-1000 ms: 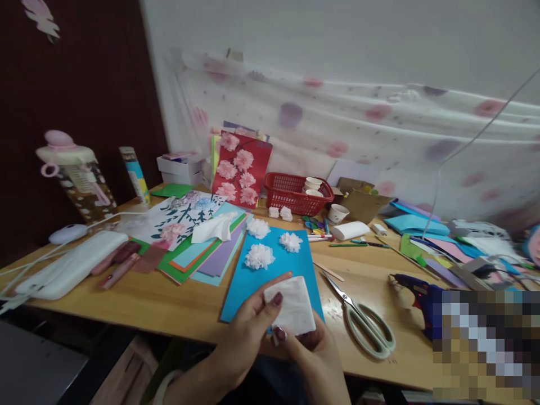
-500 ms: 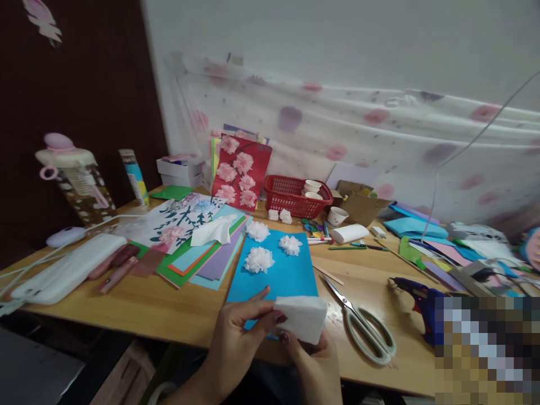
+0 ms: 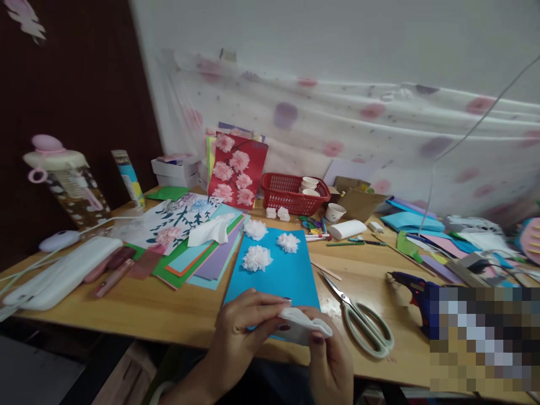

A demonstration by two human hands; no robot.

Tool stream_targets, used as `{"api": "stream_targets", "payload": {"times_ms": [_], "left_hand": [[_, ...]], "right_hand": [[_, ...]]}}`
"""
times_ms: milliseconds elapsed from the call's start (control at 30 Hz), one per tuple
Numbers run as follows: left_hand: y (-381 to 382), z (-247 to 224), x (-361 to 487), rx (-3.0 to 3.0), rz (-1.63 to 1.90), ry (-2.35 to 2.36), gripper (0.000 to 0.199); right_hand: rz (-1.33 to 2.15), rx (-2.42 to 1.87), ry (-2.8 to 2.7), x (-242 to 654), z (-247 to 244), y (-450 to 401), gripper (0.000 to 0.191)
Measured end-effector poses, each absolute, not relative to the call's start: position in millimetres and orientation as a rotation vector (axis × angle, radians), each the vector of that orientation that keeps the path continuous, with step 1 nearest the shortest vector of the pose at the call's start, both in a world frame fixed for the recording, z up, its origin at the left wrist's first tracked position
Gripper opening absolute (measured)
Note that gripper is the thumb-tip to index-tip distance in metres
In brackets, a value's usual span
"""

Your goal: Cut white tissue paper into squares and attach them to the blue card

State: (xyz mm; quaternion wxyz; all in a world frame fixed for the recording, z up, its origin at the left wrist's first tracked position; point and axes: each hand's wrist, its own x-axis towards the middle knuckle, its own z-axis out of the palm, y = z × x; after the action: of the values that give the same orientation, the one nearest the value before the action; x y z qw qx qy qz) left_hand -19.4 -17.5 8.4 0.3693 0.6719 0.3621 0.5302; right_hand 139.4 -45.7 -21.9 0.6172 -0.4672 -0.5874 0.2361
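Between my two hands is a folded piece of white tissue paper (image 3: 301, 323), held over the near edge of a blue sheet (image 3: 287, 281). My left hand (image 3: 248, 320) pinches its left end with thumb and fingers. At its right end, my right hand (image 3: 331, 349) grips it, the thumb toward me. Three white tissue flowers lie on the upper part of the blue sheet: one flower (image 3: 255, 229) at the top left corner, a larger flower (image 3: 257, 258) below it, and another flower (image 3: 288, 242) to the right. Scissors (image 3: 363, 323) lie right of my right hand, blades pointing away.
A blue glue gun (image 3: 415, 289) rests at the right. Coloured paper sheets (image 3: 217, 256) are stacked to the left. At the back stand a red basket (image 3: 291, 194) with paper cups and a red card (image 3: 238, 169) with pink flowers. A white power strip (image 3: 67, 273) lies left.
The tissue paper has tipped from a flat face toward me to a more edge-on view, its top edge now wavy. My right hand has shifted right, its thumb now raised against the paper.
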Motion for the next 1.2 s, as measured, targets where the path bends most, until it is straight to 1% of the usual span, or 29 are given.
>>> {"api": "stream_targets", "payload": {"times_ms": [200,367,500,600,700,833,1000,1200], "left_hand": [[-15.6,9.4,-16.5,1.695,1.410,0.858,0.014],[-17.4,7.5,-12.3,1.631,1.384,0.941,0.012],[-19.4,4.7,-6.3,1.526,1.345,1.001,0.018],[-18.1,3.0,-3.6,1.433,1.332,1.032,0.022],[-15.7,1.1,-2.7,1.265,1.254,1.018,0.025],[-15.5,-0.9,-1.7,1.169,1.158,1.023,0.031],[-17.8,-2.9,0.9,1.237,1.179,1.098,0.031],[-14.9,-4.4,-4.2,1.307,1.248,1.174,0.032]], "right_hand": [[0.456,-1.087,-1.315,132.5,-22.2,-47.5,0.038],[0.411,-1.246,-1.200,126.8,-16.8,-48.6,0.048],[0.262,-1.437,-1.158,128.8,-19.4,-44.0,0.054],[0.160,-1.459,-1.188,133.8,-24.6,-38.3,0.051],[0.215,-1.398,-1.231,137.9,-26.2,-34.5,0.046],[0.353,-1.359,-1.241,137.8,-20.3,-33.2,0.052],[0.275,-1.422,-1.262,134.3,-16.7,-33.8,0.043],[0.210,-1.506,-1.137,132.3,-20.2,-34.2,0.045]]}}
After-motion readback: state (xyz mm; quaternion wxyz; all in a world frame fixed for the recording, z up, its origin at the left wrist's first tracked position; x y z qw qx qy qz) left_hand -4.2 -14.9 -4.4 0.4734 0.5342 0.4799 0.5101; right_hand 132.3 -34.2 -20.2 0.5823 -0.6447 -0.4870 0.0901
